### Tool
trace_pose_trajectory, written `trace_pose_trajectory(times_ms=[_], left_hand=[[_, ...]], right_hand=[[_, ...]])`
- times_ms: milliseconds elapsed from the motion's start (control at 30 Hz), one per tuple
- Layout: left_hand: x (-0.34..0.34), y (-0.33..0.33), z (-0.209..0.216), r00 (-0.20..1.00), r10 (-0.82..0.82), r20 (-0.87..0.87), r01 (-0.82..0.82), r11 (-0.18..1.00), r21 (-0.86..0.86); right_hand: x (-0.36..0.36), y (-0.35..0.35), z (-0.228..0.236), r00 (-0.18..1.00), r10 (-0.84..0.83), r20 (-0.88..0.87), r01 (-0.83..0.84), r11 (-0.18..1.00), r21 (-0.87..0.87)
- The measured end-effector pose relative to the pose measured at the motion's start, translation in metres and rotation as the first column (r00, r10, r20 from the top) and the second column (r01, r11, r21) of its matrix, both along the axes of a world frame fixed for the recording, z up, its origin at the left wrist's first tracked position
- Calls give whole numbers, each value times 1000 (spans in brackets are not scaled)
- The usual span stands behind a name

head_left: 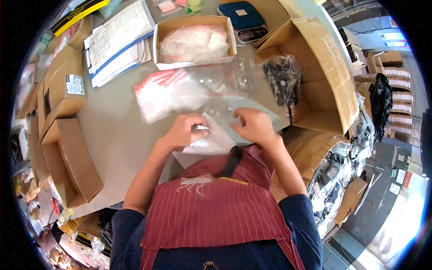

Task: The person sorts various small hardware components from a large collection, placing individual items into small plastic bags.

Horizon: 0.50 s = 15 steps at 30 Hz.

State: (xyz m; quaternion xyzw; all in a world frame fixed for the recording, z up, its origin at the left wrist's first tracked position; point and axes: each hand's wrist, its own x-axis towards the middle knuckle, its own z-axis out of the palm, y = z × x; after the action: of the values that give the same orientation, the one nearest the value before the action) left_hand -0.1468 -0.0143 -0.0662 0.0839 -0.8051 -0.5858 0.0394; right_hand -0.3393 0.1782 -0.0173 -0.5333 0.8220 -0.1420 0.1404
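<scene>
My left hand (185, 131) is closed on the edge of a white printed sheet (212, 140), pinched between thumb and fingers. The sheet tilts up at the table's near edge, in front of my dark red striped apron. To its right is my right hand (254, 126), its fingers curled and its thumb and forefinger apart; I see nothing between them. Just beyond both hands lie clear zip bags (220, 104) with small white round spots on them. A fanned pile of zip bags with red strips (164, 94) lies farther left.
A white carton (156, 45) full of zip bags stands at the back. Papers on a blue clipboard (118, 42) lie left of it. An open cardboard box (326, 76) stands right, beside a plastic-wrapped black item (283, 81). Brown boxes (72, 162) line the left edge.
</scene>
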Motion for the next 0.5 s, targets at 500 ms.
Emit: trace_pose_trajectory(times_ms=[500], left_hand=[[-5,1,11,995,6,102,-11,999,51]], right_hand=[[-13,-8,-40,992,-95,-88,80,983,-166]])
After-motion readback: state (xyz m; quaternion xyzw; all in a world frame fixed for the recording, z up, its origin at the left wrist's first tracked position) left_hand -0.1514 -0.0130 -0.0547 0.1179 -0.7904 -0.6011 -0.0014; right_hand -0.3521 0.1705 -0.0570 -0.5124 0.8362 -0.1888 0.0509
